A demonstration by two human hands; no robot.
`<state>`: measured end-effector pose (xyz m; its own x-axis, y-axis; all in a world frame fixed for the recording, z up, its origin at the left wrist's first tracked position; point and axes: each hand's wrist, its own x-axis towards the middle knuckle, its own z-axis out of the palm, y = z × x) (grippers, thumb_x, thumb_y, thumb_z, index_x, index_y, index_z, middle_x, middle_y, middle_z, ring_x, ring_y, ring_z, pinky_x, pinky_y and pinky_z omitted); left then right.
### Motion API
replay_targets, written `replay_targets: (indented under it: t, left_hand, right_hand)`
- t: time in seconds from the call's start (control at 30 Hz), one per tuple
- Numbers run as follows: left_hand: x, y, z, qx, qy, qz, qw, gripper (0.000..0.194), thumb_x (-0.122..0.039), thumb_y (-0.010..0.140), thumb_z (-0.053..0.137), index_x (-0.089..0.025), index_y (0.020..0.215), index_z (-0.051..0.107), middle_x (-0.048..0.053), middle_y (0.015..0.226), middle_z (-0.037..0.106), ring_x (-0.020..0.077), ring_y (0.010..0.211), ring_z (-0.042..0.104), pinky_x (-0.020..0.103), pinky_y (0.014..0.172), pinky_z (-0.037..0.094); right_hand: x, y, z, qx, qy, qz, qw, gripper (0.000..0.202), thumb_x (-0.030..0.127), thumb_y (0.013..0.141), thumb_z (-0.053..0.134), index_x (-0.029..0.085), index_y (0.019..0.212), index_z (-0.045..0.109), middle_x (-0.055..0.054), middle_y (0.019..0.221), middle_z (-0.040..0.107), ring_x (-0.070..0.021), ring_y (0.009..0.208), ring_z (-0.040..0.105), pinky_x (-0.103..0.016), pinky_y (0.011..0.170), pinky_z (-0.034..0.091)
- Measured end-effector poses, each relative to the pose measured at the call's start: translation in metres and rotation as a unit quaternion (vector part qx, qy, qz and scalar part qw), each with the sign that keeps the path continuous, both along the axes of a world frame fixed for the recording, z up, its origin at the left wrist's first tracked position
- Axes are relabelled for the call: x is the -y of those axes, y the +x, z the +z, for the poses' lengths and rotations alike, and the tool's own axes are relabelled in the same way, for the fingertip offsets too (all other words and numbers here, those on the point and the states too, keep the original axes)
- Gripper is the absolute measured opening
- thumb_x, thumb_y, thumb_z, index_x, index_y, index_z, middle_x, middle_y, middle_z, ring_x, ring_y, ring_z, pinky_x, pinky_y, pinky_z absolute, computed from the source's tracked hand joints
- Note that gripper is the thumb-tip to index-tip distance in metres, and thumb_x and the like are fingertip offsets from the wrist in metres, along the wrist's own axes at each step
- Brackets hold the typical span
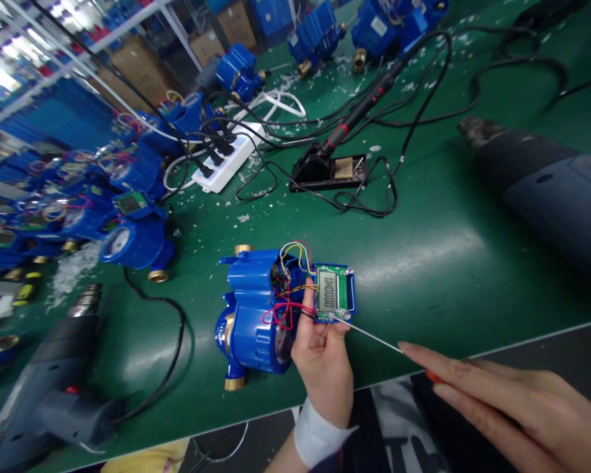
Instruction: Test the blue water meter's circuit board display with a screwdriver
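My left hand (322,355), wrapped in white at the wrist, is closed around the lower edge of a small green circuit board with an LCD display (328,291) in a blue frame. Thin coloured wires (289,305) run from it into a blue water meter (256,315) with brass ends, lying just left of the hand. From the right, my right hand (512,401) grips a screwdriver (374,337); its orange handle is mostly hidden by the fingers. The thin shaft's tip touches, or nearly touches, the board's lower edge, beside a whitish lump.
A soldering iron (359,112) rests in its stand (315,167) behind the meter. Heat guns lie left (54,387) and right (546,177). A white power strip (231,157), black cables and several other blue meters (135,243) crowd the green bench (423,263).
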<state>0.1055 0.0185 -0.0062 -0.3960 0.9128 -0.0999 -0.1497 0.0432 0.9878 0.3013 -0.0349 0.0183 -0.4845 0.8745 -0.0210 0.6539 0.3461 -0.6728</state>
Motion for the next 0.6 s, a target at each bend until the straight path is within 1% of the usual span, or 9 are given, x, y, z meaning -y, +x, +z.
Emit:
replay_targets:
  t: [0.07,0.13,0.2,0.23,0.3,0.47,0.6]
  left_hand:
    - [0.000,0.000,0.000,0.000,0.001,0.004,1.000,0.060,0.000,0.071,0.066,-0.025,0.125,0.058,0.002,0.101,0.075,0.0085,0.082,0.071,0.010,0.077,0.051]
    - [-0.001,0.001,0.001,0.001,0.003,0.011,1.000,0.060,0.001,0.070,0.067,-0.025,0.124,0.060,0.002,0.108,0.073,0.0096,0.087,0.071,0.011,0.079,0.051]
    - [-0.001,0.002,0.001,0.001,0.002,0.016,1.000,0.060,0.001,0.070,0.067,-0.025,0.123,0.060,0.003,0.110,0.072,0.0109,0.090,0.070,0.012,0.080,0.052]
    - [0.000,0.003,0.002,0.002,0.002,0.018,1.000,0.060,0.002,0.069,0.067,-0.025,0.123,0.060,0.003,0.111,0.071,0.0113,0.091,0.070,0.012,0.080,0.052]
    - [0.000,0.003,0.002,0.008,0.004,0.018,1.000,0.061,0.003,0.069,0.066,-0.026,0.122,0.061,0.002,0.113,0.071,0.0115,0.093,0.070,0.012,0.081,0.051]
    - [-0.001,0.003,0.001,0.013,0.017,0.017,1.000,0.064,0.005,0.069,0.065,-0.034,0.119,0.062,-0.003,0.113,0.070,0.0087,0.091,0.070,0.010,0.081,0.051]
    - [-0.002,0.002,0.001,0.004,0.016,0.013,1.000,0.064,0.005,0.069,0.065,-0.034,0.120,0.061,-0.003,0.115,0.070,0.0088,0.092,0.070,0.011,0.081,0.051]
  right_hand:
    - [-0.001,-0.002,-0.003,0.004,0.058,0.009,0.998,0.044,0.019,0.101,0.029,0.025,0.144,0.031,-0.002,0.112,0.065,-0.0121,0.092,0.066,-0.019,0.074,0.056]
    - [-0.002,-0.003,-0.007,0.015,0.115,0.013,0.993,0.044,0.015,0.100,0.027,0.022,0.143,0.034,-0.004,0.096,0.067,-0.0117,0.078,0.067,-0.018,0.062,0.056]
    - [-0.004,-0.004,-0.010,0.029,0.149,0.017,0.988,0.043,0.013,0.100,0.025,0.019,0.141,0.037,-0.002,0.080,0.063,-0.0097,0.061,0.063,-0.018,0.050,0.051]
    - [-0.005,-0.005,-0.012,0.036,0.160,0.022,0.986,0.043,0.012,0.100,0.025,0.018,0.140,0.039,0.000,0.075,0.060,-0.0088,0.055,0.061,-0.018,0.046,0.049]
    - [-0.006,-0.005,-0.014,0.054,0.173,0.026,0.983,0.043,0.010,0.099,0.023,0.017,0.138,0.040,0.001,0.072,0.056,-0.0081,0.051,0.058,-0.020,0.045,0.047]
    - [-0.010,-0.006,-0.018,0.069,0.205,0.038,0.976,0.043,0.006,0.098,0.024,0.014,0.136,0.043,0.002,0.071,0.051,-0.0070,0.050,0.054,-0.023,0.046,0.043]
    - [-0.013,-0.004,-0.022,0.075,0.228,0.037,0.970,0.039,0.008,0.100,0.026,0.012,0.135,0.044,0.002,0.070,0.049,-0.0073,0.051,0.052,-0.024,0.046,0.039]
